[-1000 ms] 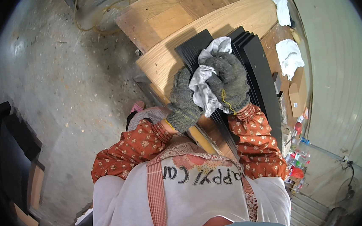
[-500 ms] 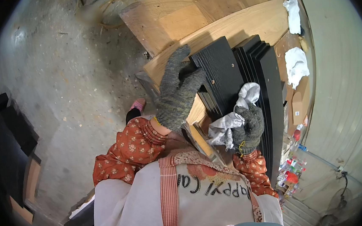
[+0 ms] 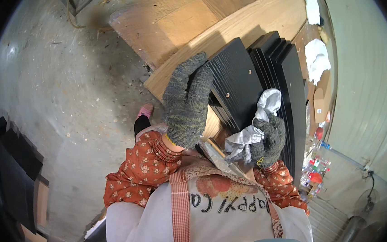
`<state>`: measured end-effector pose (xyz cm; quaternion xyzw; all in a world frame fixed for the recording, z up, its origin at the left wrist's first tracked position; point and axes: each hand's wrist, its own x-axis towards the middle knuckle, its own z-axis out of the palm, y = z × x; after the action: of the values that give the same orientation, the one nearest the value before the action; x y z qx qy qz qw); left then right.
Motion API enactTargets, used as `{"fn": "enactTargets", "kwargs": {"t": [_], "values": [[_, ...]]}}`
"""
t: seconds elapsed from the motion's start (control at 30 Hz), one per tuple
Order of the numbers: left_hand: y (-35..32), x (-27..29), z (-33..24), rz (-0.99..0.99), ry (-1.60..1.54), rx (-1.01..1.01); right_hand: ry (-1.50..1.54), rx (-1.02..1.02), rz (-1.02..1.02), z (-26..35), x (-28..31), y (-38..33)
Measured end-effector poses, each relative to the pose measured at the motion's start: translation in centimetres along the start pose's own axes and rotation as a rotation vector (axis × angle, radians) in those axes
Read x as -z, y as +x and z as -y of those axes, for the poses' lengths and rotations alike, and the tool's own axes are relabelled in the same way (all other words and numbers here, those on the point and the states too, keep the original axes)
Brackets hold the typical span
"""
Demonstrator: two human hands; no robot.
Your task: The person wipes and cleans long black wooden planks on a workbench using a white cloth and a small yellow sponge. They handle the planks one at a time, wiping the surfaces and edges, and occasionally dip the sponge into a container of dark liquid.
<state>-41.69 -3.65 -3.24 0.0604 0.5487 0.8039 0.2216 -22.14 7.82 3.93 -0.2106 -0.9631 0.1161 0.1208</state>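
My left hand (image 3: 185,105), in a grey knitted glove, lies along the left edge of a black wood-grain board (image 3: 234,74). Its fingers are stretched out and their tips reach the board's upper left side. The board has small holes in its face and lies on other black boards. A silvery-white cloth (image 3: 268,102) is bunched in my right hand (image 3: 271,137), also gloved in grey, with one end sticking up and another hanging to the left. That hand is beside the board's lower right corner, against a second stack of black boards (image 3: 285,75).
Under the boards is a wooden worktop (image 3: 258,18). White rags (image 3: 317,59) lie along its right side, near a small brown block (image 3: 319,102). Bottles and litter (image 3: 315,170) are on the right by a fan (image 3: 368,200). More black boards (image 3: 18,171) stand at far left.
My left hand has shifted slightly left, its fingers straighter along the board's edge. The right hand, still with the cloth, has moved only a little. The whole view has shifted somewhat.
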Motion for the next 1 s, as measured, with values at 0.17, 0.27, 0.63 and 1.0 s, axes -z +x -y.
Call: {"fn": "enactTargets", "kwargs": {"t": [0.17, 0.27, 0.63, 1.0], "values": [[0.2, 0.8, 0.2, 0.010, 0.047, 0.036, 0.044, 0.071, -0.012, 0.5, -0.2, 0.6], [1.0, 0.7, 0.0, 0.051, -0.069, 0.089, 0.038, 0.097, -0.051, 0.5, 0.1, 0.7], [8.6, 4.6, 3.6, 0.283, 0.346, -0.161, -0.140, 0.106, -0.077, 1.1, -1.9, 7.5], [-3.7, -9.6, -0.7, 1.105, 0.734, -1.210, 0.030, -0.780, -0.429, -3.8, 4.4, -20.8]]}}
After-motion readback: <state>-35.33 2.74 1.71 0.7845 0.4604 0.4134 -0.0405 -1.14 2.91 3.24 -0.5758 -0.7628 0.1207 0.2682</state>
